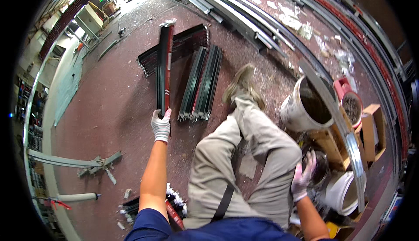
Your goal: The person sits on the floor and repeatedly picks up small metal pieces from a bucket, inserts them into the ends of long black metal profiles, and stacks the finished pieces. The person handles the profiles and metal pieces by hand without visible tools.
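Note:
My left hand, in a striped white work glove, is closed round the near end of a long black channel strip with a red side. The strip points away from me, and its far end overlaps a stack of black strips lying crosswise. Just right of it, two bundles of black strips lie side by side on the floor. My gloved right hand is beside my right knee with its fingers apart. It is nearest a dark round container; whether it touches the container I cannot tell.
A dirty white bucket, a smaller white bucket and a red container of small parts stand at right, near a cardboard box. A curved-looking metal strip crosses them. Long metal profiles lie beyond.

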{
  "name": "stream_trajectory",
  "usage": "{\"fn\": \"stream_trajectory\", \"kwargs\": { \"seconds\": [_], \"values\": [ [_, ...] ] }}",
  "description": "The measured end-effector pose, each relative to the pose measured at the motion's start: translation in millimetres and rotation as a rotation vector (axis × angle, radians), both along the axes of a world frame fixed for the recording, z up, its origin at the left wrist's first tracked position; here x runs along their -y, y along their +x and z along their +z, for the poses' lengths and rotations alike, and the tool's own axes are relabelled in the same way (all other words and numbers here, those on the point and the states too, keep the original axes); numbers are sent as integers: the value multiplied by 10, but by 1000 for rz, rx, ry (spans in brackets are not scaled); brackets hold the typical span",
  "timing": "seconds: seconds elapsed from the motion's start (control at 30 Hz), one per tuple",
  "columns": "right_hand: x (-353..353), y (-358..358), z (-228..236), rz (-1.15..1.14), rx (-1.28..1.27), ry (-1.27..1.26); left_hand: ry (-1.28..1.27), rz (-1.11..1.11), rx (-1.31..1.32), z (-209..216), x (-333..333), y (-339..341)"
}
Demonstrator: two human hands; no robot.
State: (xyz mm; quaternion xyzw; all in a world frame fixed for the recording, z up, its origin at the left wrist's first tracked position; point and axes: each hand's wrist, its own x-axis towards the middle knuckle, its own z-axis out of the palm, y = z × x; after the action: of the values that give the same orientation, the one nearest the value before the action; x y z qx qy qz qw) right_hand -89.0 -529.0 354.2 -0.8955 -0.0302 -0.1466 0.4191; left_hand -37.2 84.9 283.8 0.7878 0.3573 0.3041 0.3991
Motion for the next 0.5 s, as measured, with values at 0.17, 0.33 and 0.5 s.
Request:
{"fn": "stream_trajectory", "kwargs": {
  "seconds": [0.17, 0.33, 0.5],
  "values": [
    [85, -26, -148, -61, 28, 70, 215, -221, 119, 715, -23, -466],
    [410, -113, -538, -155, 49, 192, 197, -218, 126, 1043, 249, -992],
    [1368, -339, -1409, -233, 103, -222, 113, -198, 174, 1330, 637, -1274]
  ]
}}
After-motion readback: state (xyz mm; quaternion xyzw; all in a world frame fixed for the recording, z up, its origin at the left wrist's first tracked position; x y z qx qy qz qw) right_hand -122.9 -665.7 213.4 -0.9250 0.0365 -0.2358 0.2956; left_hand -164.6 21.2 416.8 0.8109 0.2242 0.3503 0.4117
